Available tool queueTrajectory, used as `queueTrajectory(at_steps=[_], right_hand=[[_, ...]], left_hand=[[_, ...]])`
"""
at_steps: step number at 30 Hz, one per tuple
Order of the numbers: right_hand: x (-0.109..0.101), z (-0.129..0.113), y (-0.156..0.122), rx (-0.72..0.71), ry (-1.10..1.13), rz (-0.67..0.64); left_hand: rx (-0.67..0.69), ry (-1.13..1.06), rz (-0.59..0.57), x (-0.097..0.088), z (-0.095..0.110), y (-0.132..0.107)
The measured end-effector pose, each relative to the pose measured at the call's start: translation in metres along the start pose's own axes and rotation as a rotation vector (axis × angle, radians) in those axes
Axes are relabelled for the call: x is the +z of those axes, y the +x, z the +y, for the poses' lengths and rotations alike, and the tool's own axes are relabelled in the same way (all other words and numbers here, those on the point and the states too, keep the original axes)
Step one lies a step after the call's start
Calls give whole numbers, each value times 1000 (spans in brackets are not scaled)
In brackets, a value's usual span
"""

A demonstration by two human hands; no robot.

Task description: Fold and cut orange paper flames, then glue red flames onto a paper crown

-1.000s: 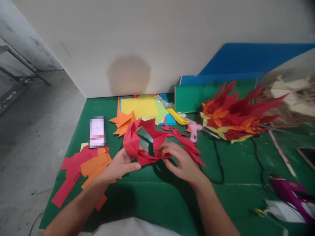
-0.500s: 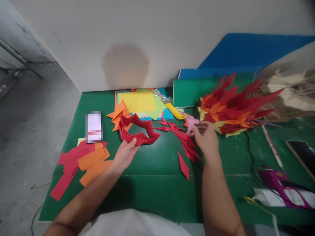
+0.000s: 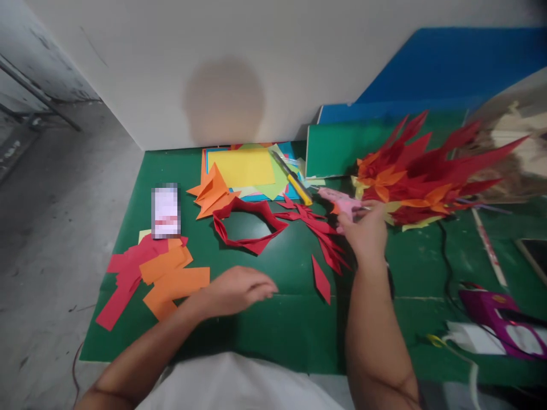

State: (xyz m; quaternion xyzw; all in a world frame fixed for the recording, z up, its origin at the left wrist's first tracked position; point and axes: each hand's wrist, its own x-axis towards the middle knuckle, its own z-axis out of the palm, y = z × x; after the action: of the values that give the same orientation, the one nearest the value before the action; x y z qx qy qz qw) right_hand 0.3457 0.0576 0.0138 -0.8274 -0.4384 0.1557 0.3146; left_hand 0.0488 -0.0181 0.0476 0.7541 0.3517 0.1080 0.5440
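My right hand [image 3: 365, 230] grips a pink hot glue gun [image 3: 339, 200], its nozzle pointing left toward a yellow utility knife [image 3: 299, 188]. A ring of folded red paper [image 3: 260, 244] lies on the green table, touched by neither hand. Nearer to me, my left hand [image 3: 243, 289] hovers with its fingers curled together and nothing visible in them. Between the two hands lie pointed red paper pieces [image 3: 322, 232] in a cluster, with a single red paper diamond [image 3: 321, 279] apart from them. An orange folded paper star [image 3: 212, 192] sits behind the ring's left side.
Red and orange paper strips [image 3: 171, 285] lie at the left below a phone [image 3: 166, 210]. Coloured sheets [image 3: 243, 168] are stacked by the wall. A flame-like paper model [image 3: 419, 176] stands at the right, with a purple-and-white box [image 3: 482, 319] and cables nearer me.
My left hand has let go of the red paper ring and drawn back toward me. The ring now rests on the table. The glue gun has been turned, showing more of its nozzle.
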Motion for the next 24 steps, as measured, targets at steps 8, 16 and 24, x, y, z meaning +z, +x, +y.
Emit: queueTrajectory(at_steps=[8, 16, 24], right_hand=[[11, -2, -7, -114, 237, 150], [20, -15, -12, 10, 616, 38], [0, -34, -41, -112, 578, -148]], left_hand=[[494, 784, 15, 83, -4, 92], [393, 747, 37, 57, 1, 69], [81, -308, 357, 12, 4, 10]])
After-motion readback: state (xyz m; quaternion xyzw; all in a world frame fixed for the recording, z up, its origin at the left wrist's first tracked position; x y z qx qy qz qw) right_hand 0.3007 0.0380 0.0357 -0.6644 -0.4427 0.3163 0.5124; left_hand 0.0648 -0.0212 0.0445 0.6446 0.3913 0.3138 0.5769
